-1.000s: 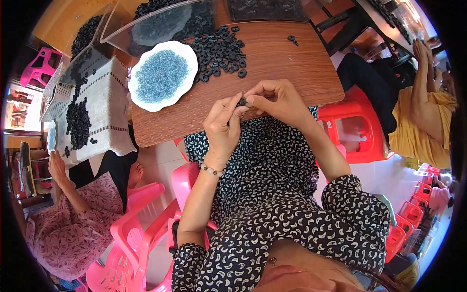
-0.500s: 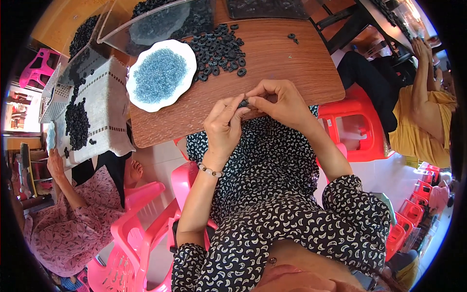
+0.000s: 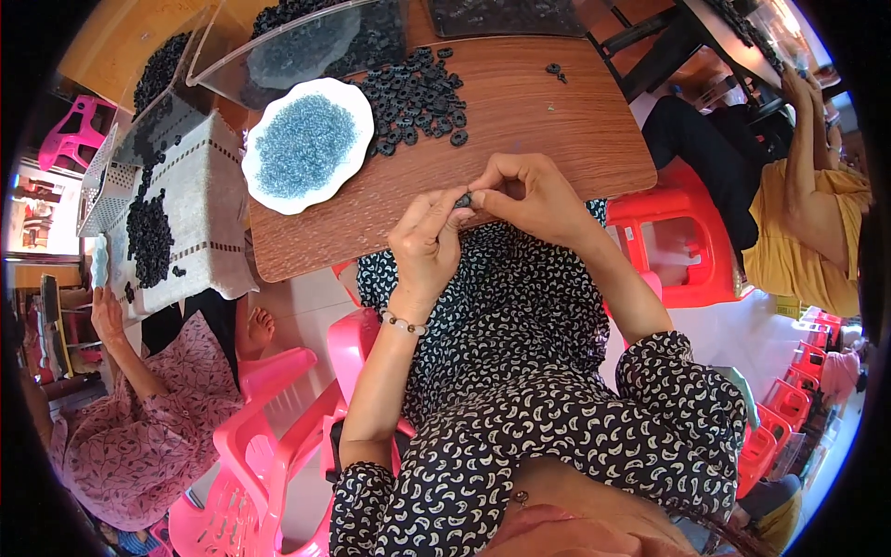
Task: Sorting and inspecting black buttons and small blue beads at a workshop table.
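Note:
Between the fingertips of my left hand [image 3: 425,239] is a small black ring-like part [image 3: 463,200], held just above the table's near edge. My right hand [image 3: 534,197] is pinched against that same part, thumb and forefinger closed together; anything tiny between those fingertips is too small to make out. Beyond my left hand lies a white scalloped plate [image 3: 260,190] heaped with small clear bluish beads [image 3: 304,147]. A loose spread of the same kind of black parts [image 3: 422,102] covers the wooden table [image 3: 548,121] to the right of the plate.
Clear plastic bins [image 3: 306,42] of black parts stand behind the plate, and a dark tray [image 3: 506,17] lies at the far edge. Two co-workers sit at left and right. A cloth-covered table [image 3: 200,223] is on the left. Pink chairs [image 3: 269,446] and a red stool [image 3: 682,246] surround me.
Both hands stay together over the table edge. My right fingertips have shifted very slightly against the small black part; the rest looks the same.

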`<state>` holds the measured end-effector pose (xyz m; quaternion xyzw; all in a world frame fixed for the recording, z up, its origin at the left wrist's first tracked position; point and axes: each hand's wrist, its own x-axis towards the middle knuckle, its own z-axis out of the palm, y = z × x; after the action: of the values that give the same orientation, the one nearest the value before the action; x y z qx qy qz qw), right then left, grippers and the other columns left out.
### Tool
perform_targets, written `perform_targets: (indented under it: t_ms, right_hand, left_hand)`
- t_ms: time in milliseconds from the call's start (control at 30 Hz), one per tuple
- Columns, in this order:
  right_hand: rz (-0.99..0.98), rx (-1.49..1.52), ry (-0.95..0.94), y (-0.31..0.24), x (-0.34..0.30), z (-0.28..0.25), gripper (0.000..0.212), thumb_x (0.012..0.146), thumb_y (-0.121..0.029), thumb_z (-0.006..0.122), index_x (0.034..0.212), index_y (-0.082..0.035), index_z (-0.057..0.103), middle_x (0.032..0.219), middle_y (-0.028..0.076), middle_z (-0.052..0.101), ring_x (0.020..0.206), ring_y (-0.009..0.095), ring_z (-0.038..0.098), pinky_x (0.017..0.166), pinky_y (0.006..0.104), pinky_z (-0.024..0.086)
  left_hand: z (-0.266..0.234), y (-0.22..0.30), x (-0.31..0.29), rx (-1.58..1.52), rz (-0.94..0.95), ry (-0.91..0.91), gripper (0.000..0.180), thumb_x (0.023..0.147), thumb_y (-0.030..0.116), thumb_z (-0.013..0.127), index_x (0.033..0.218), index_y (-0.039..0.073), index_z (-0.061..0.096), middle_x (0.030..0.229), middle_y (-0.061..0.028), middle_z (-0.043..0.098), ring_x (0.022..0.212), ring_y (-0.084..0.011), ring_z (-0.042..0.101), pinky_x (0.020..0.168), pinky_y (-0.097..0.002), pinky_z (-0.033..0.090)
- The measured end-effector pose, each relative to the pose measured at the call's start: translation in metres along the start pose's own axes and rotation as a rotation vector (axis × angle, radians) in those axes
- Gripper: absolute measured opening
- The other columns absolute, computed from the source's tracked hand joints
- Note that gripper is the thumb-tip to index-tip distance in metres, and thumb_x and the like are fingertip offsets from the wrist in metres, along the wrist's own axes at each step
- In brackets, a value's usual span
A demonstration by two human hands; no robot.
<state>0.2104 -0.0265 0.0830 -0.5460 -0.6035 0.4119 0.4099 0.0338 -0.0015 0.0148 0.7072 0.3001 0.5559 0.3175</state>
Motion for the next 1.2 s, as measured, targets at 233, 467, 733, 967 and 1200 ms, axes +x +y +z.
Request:
perform_targets:
  t_ms: [233, 467, 733, 967, 1200]
  right_hand:
    - [0.056, 0.065, -0.085, -0.005, 0.0, -0.006, 0.008, 0.096, -0.002, 0.068, 0.095, 0.005, 0.067, 0.09, 0.003, 0.07, 0.085, 0.007, 0.066, 0.074, 0.0222, 0.055]
    - [0.041, -0.018, -0.054, -0.008, 0.0, -0.003, 0.012, 0.09, -0.007, 0.068, 0.087, 0.005, 0.067, 0.076, 0.007, 0.072, 0.072, 0.008, 0.066, 0.064, 0.0286, 0.053]
    - [0.023, -0.268, -0.009, -0.023, -0.005, 0.002, 0.008, 0.094, -0.004, 0.067, 0.09, 0.004, 0.067, 0.082, 0.001, 0.069, 0.076, 0.003, 0.061, 0.063, 0.0215, 0.048]
    - [0.038, 0.111, -0.006, -0.021, -0.002, 0.001, 0.011, 0.097, -0.005, 0.069, 0.104, 0.004, 0.067, 0.096, 0.007, 0.074, 0.091, 0.01, 0.07, 0.08, 0.0251, 0.06]
    - [-0.096, 0.043, -0.041, -0.014, -0.003, -0.006, 0.018, 0.094, -0.002, 0.072, 0.111, 0.002, 0.07, 0.097, 0.006, 0.074, 0.089, 0.011, 0.07, 0.077, 0.0243, 0.058]
  left_hand:
    - [0.0, 0.001, 0.001, -0.004, 0.033, 0.017, 0.026, 0.086, -0.007, 0.071, 0.11, 0.001, 0.074, 0.099, -0.0146, 0.073, 0.083, -0.0231, 0.073, 0.07, -0.0308, 0.059]
    - [0.002, -0.002, -0.001, 0.006, 0.043, -0.005, 0.026, 0.086, -0.008, 0.071, 0.111, 0.001, 0.074, 0.1, -0.015, 0.073, 0.084, -0.0239, 0.074, 0.07, -0.0313, 0.059]
    - [0.004, -0.008, -0.003, 0.101, 0.142, 0.011, 0.025, 0.087, -0.008, 0.07, 0.111, -0.001, 0.073, 0.1, -0.0158, 0.073, 0.082, -0.0244, 0.074, 0.07, -0.0317, 0.059]
    - [0.004, -0.007, -0.003, -0.146, -0.101, 0.053, 0.023, 0.091, 0.001, 0.073, 0.114, 0.0, 0.075, 0.098, -0.0112, 0.073, 0.073, -0.0139, 0.07, 0.064, -0.0254, 0.056]
    - [-0.002, -0.001, 0.002, -0.272, -0.187, 0.019, 0.023, 0.095, 0.002, 0.07, 0.117, 0.001, 0.074, 0.096, -0.0081, 0.072, 0.072, -0.01, 0.068, 0.063, -0.0222, 0.055]
